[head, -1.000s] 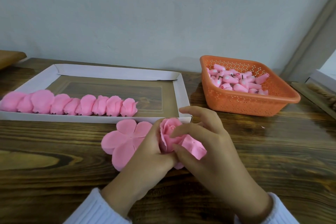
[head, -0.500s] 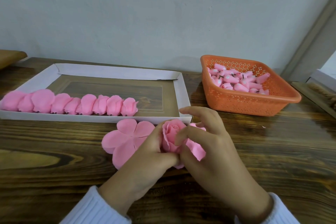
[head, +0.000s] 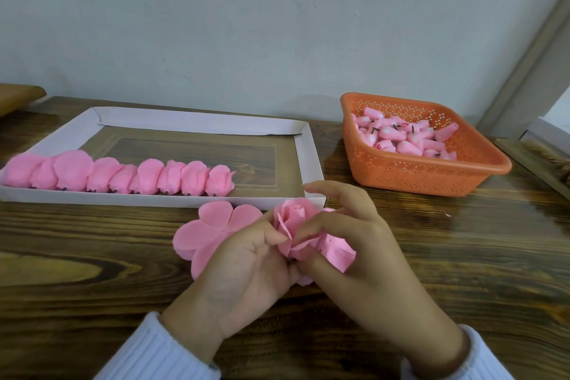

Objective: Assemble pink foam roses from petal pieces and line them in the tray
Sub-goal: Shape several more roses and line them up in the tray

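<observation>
left hand [head: 246, 259]: palm up, thumb and fingers pinching rose [head: 296, 220] from left | right hand [head: 367, 259]: forefinger and thumb pinching its outer petal | rose: between both hands, just before tray [head: 154, 199] corner, beside flat petal piece [head: 212, 231] on surface [head: 92, 256]

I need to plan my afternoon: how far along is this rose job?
Done: a row of finished roses lines the near side of the white tray. In hand: the left hand and right hand hold a half-wrapped rose. Left: a flat petal piece waits on the table, the orange basket holds many buds, and most of the tray is unfilled.
</observation>
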Demonstrator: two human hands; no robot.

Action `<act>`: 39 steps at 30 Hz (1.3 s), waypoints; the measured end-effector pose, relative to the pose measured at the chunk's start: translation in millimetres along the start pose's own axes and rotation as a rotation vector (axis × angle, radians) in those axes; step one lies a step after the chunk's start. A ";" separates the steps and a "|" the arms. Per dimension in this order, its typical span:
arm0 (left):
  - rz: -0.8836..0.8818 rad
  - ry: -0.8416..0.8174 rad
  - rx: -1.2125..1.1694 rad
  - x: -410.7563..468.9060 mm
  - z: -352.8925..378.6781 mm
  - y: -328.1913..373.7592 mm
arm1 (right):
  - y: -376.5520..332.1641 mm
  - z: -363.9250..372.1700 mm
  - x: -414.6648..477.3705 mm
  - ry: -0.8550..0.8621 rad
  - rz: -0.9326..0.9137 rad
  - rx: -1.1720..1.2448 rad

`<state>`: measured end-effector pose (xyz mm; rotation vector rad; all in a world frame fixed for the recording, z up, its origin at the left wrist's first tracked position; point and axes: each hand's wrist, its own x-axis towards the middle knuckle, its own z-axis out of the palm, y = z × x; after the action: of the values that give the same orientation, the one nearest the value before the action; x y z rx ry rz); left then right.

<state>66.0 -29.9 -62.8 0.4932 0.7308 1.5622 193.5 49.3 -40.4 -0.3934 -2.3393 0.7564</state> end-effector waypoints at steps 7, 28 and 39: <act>0.032 0.038 0.021 1.6 1.6 -0.9 | -3.5 -2.8 -0.3 -0.026 0.022 0.077; 0.072 -0.158 0.096 1.0 -6.4 -2.5 | 3.7 -5.6 2.0 0.075 0.045 0.031; 0.414 0.178 0.744 2.8 -4.6 -11.9 | -0.6 -1.7 0.7 0.085 -0.012 0.045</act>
<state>70.9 -27.7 -74.7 1.1141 1.4286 1.6942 194.0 49.9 -38.7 -0.3837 -2.2395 0.7709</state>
